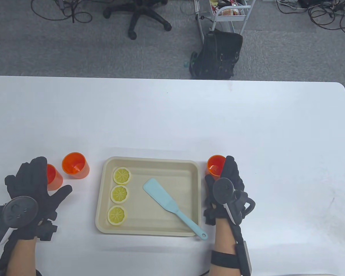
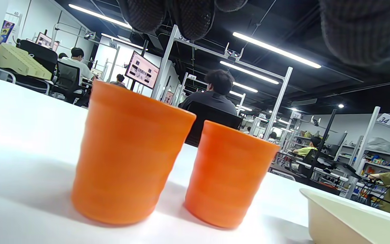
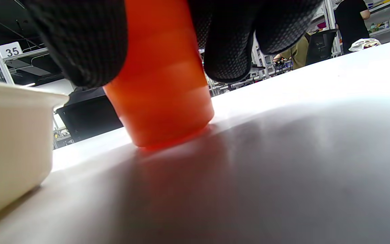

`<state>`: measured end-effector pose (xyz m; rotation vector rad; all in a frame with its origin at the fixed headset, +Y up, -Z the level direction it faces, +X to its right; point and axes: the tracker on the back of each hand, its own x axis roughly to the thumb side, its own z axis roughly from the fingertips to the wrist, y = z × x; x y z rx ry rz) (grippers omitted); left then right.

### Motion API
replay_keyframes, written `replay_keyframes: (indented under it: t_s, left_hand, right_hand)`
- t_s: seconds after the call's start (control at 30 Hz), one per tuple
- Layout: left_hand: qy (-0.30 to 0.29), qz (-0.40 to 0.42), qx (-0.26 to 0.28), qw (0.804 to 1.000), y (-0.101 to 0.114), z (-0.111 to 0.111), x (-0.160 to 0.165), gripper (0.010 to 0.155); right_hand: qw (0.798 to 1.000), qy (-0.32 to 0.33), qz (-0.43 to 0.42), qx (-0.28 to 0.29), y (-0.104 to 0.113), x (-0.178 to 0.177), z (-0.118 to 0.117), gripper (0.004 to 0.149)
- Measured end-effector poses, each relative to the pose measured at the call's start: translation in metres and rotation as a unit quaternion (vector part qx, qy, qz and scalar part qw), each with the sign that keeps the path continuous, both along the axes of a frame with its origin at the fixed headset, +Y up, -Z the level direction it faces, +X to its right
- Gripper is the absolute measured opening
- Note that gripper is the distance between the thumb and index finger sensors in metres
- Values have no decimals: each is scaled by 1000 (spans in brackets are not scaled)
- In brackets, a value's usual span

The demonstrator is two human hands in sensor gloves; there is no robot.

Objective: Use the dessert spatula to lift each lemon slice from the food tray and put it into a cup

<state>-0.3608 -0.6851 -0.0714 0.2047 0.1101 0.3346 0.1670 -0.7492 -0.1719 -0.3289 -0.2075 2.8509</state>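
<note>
Three lemon slices [image 1: 118, 193] are lying in a column along the left side of the food tray [image 1: 149, 161], none lifted yet. The dessert spatula [image 1: 172, 205] is lying diagonally in the tray, blade toward the middle, handle end sticking out over the near right corner, likely so the right hand can take it easily.

Left hand [image 1: 31, 189] is resting flat on the surface [image 1: 189, 115], grip wide with fingers spread, holding nothing; its fingertips are covering part of the near-left cup [image 1: 53, 177]. The second left cup [image 1: 75, 166] is standing just beside it, between that cup and the tray.

Right hand [image 1: 225, 187] is lying just right of the tray, fingers reaching toward the right cup [image 1: 215, 165]. In the right wrist view the fingers [image 3: 80, 40] are hanging in front of that cup; whether they are touching it I cannot tell. Grip looks relaxed, not wrapped around anything.

One cup per slice, set on both sides of the tray for short carries, judging by the layout.

Hidden: inside of the near-left cup, lower part of the right cup in the table view. Wrist views are not showing slices or spatula at all.
</note>
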Motion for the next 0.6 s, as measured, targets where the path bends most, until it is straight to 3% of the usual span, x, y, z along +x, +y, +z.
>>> replay_keyframes:
  t_s: [0.3, 0.6]
  left_hand:
    - [40, 33, -10, 999, -4, -1, -17, 106]
    - [81, 33, -70, 994, -28, -12, -32, 112]
  right_hand:
    - [999, 9, -29, -24, 15, 7, 10, 101]
    - [998, 30, 12, 52, 54, -10, 34, 104]
